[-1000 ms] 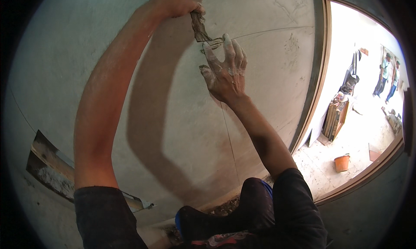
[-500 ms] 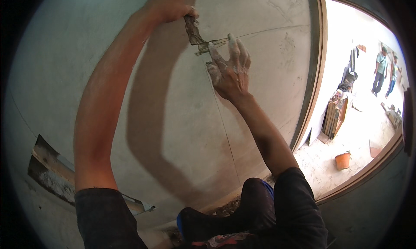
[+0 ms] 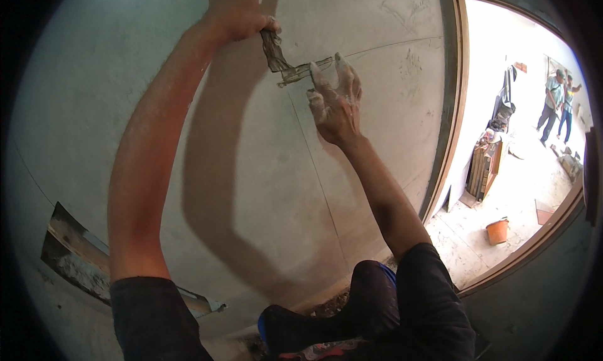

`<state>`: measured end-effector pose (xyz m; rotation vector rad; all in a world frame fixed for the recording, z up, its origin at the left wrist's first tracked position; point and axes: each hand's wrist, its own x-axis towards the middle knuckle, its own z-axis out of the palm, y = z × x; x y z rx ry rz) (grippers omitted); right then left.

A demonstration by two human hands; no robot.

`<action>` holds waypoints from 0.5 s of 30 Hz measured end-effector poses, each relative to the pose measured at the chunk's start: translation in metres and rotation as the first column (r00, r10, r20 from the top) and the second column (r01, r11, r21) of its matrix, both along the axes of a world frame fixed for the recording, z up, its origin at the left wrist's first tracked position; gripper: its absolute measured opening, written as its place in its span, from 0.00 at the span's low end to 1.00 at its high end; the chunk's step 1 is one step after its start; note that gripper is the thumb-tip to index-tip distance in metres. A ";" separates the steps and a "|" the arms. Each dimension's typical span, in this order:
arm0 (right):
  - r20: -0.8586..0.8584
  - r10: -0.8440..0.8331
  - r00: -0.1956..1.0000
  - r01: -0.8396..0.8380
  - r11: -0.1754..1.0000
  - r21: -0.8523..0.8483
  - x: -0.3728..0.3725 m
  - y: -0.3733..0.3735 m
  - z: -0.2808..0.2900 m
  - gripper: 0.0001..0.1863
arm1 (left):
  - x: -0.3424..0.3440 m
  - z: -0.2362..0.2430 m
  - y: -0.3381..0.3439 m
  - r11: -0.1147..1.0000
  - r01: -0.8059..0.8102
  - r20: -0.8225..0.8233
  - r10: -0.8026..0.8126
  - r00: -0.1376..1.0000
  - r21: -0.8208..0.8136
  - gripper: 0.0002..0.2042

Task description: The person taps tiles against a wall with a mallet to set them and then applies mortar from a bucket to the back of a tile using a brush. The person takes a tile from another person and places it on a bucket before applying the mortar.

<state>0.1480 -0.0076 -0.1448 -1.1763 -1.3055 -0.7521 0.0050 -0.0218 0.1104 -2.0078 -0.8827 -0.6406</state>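
Note:
My left hand is raised high against a grey plastered wall, its fingers bent round something that the hand and the picture's top edge hide. From below its thumb a dark, rough, crumpled-looking strip runs down the wall, then bends to the right like an L. Whether it is a groove or loose material I cannot tell. My right hand, whitened with plaster on its fingers, reaches up to the strip's right end. Its fingers are stretched and apart, the tips at or close to the wall; no held thing shows.
A flat board or panel leans low at the left. To the right, a framed doorway opens on a bright area with an orange bucket, stacked boards and two people standing far off. My knees are near the wall's foot.
My right hand has slid slightly right along the strip, its fingertips now at the strip's end. My left hand has come down a little, still closed. The view has shifted slightly.

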 end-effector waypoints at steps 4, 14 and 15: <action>-0.060 -0.123 0.991 0.120 0.991 -0.051 0.009 0.008 -0.005 0.27 | 0.001 -0.001 -0.002 1.000 0.017 0.011 -0.017 1.000 -0.013 0.54; -0.264 0.019 0.964 -0.013 1.000 0.022 0.016 0.019 -0.005 0.30 | 0.001 -0.005 -0.005 0.997 0.069 0.014 -0.070 0.997 0.014 0.53; -0.268 0.013 0.963 -0.012 1.000 0.006 0.007 0.019 -0.006 0.30 | -0.001 -0.006 -0.006 0.995 0.091 0.009 -0.091 0.996 0.034 0.53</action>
